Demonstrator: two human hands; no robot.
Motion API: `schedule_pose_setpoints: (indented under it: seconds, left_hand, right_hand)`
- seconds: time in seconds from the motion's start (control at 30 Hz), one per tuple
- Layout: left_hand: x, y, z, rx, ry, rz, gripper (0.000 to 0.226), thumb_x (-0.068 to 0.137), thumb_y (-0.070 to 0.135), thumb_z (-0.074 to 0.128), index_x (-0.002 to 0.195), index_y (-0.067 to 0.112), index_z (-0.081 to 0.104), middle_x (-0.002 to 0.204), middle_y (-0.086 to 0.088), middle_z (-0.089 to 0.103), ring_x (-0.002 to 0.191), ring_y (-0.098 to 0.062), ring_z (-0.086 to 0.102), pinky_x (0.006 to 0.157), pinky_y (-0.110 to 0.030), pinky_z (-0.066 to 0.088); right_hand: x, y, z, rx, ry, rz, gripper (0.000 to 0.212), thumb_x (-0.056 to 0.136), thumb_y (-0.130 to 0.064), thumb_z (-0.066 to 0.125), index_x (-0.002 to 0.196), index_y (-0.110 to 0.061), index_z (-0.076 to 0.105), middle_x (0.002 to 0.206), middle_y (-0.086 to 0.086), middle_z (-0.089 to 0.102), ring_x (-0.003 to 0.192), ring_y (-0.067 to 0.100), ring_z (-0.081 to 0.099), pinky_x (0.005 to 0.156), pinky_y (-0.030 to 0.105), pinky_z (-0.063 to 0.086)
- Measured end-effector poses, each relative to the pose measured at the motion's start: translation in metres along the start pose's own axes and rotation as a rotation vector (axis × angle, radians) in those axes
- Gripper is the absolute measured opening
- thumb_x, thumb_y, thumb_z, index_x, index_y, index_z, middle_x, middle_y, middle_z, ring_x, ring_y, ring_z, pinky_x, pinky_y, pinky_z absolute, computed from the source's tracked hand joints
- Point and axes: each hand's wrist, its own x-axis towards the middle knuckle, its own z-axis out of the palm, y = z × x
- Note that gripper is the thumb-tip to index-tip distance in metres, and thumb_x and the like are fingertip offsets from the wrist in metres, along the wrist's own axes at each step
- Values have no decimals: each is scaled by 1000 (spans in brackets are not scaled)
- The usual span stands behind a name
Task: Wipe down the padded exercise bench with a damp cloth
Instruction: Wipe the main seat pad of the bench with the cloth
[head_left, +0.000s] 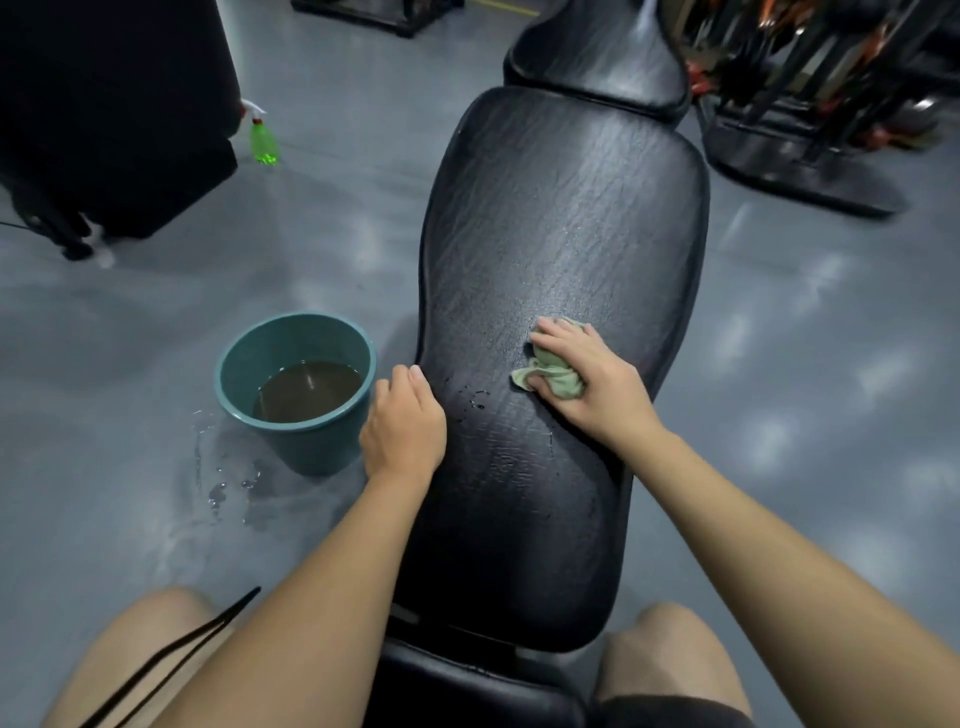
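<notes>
Landmark: the long black bench pad (561, 218), running straight away from the person. Every place here is given from it.
Cloth: a pale green cloth (553, 376), bunched into a wad. It sits on top of the bench pad, right of its midline, at the narrow waist nearer the person.
Right hand: the right hand (587, 379) is on top of the wad. The fingers bend over it, the thumb hooks its near edge, and the palm presses it onto the pad.
Left hand: the left hand (402, 426) is at the pad's left edge, level with the cloth. The fingers curl over the rim and clasp it, which looks like a brace.
How the cloth handles: soft, limp and light. Wet, it should drag rather than skid, so it probably wants a full palm on top and the loose tail tucked in.
How the pad handles: firm cushion under wrinkled vinyl, probably slick where wet. Droplets (475, 397) bead between the two hands.
Likely progress: the far half shows only faint streaks, so there is plenty left to cover.
Bucket: a teal bucket (311, 447) of murky water stands just left of the pad beside the left hand. A puddle (223, 483) spreads on the floor beyond it.
Spray bottle: a green spray bottle (264, 140) stands well off the pad's far left.
</notes>
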Motion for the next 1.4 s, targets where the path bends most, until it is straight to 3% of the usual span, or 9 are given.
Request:
schedule_pose_setpoints:
  seconds: [0.1,0.3,0.43,0.67,0.83,0.93,1.1,1.4]
  left_hand:
    - [2,0,2,-9,4,-31,45,107,44,16,97,15,50,108,-8,56,99,-37,56,84,-48,45]
    - [5,0,2,-97,6,-100,43,109,39,26,110,12,59,121,-13,62,110,-39,56,89,-47,43]
    - [7,-2,3,-126,6,-124,40,109,37,30,108,13,60,120,-14,64,109,-40,57,88,-46,44]
    - [3,3,-5,-154,-3,-159,39,108,33,31,116,11,62,127,-18,63,116,-41,57,93,-44,43]
    - [-1,7,-8,-171,-9,-162,44,109,36,26,106,9,60,123,-18,63,112,-40,57,92,-43,42]
    - [-3,6,-10,-184,-39,-156,47,109,39,21,109,10,58,123,-16,60,114,-39,56,93,-44,40]
    - [-1,3,-7,-83,-81,-148,58,108,46,13,132,15,56,133,-15,59,123,-39,54,101,-47,41]
    - [3,3,3,24,-8,-118,55,108,44,14,120,14,59,125,-12,63,116,-35,58,95,-47,43]
  right_hand:
    - [42,-24,30,60,-22,-35,55,89,-40,76,138,-20,62,149,-4,55,143,13,44,122,37,30]
    - [110,-68,83,72,-51,-86,58,80,-42,81,132,-23,64,144,-7,58,136,15,49,114,34,40]
    - [122,-75,100,56,-6,-183,44,81,-36,81,119,-17,71,133,-1,67,124,19,59,110,38,43]
    - [78,-68,71,177,-8,-187,36,100,-30,64,132,-15,68,141,3,62,133,17,54,117,33,38]
    - [6,-41,22,129,5,-132,39,102,-28,64,139,-17,63,147,-6,55,141,-5,39,119,19,27]
    - [-24,-20,-9,80,-42,-59,41,103,-31,61,143,-23,59,152,-10,49,143,-3,37,123,30,26]
    - [-60,6,-36,77,-41,10,41,103,-27,59,143,-21,58,155,-9,46,146,3,37,124,43,28]
    - [7,-27,32,-2,72,-158,39,101,-29,62,136,-13,63,146,0,58,138,16,51,118,46,36]
